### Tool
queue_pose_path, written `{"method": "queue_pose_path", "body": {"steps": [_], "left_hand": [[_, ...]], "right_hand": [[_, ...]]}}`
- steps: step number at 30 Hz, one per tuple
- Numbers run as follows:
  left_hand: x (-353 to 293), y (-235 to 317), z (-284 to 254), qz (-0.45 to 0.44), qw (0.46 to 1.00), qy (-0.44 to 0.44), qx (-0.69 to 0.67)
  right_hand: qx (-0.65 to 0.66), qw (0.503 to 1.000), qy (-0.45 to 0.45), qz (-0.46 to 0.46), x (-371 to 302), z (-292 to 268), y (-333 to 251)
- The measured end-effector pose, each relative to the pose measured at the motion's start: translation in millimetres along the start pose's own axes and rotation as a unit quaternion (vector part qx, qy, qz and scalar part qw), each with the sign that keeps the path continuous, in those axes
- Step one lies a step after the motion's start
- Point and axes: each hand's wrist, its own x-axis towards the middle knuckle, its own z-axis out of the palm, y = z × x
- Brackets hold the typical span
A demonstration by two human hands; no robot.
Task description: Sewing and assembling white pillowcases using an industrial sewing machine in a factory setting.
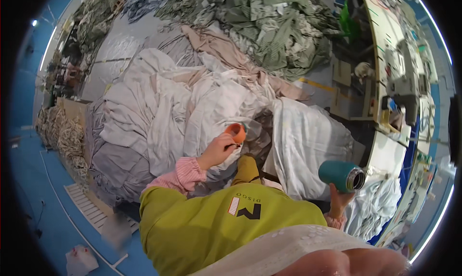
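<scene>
My left hand (217, 151), in a pink cuff, is closed at an orange cup (235, 132) with a round, open mouth. A small dark piece shows by the fingertips; I cannot tell whether it belongs to the cup. Over on the right, my right hand (339, 200) grips a teal vacuum flask (337, 175) from below. The flask lies tilted nearly level, its bare steel mouth uncovered and pointing right. Its contents are hidden. Cup and flask are well apart. Beneath the cup spreads a big heap of white cloth (163, 102).
A white cloth (308, 141) drapes over something beside my knee. Green patterned fabric (284, 35) is piled at the back. Along the right runs a worktable (392, 49) with a sewing machine (403, 78). Beige cloth (65, 131) lies heaped at the left.
</scene>
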Motion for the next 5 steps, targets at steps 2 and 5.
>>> {"method": "queue_pose_path", "body": {"steps": [2, 5], "left_hand": [[-8, -18, -46, -0.03, 0.999, 0.024, -0.004], [-14, -29, -90, -0.117, 0.993, 0.029, -0.017]], "right_hand": [[0.039, 0.999, -0.016, -0.013, 31, 55, -32], [0.043, 0.993, -0.112, 0.016, 88, 121, -86]]}}
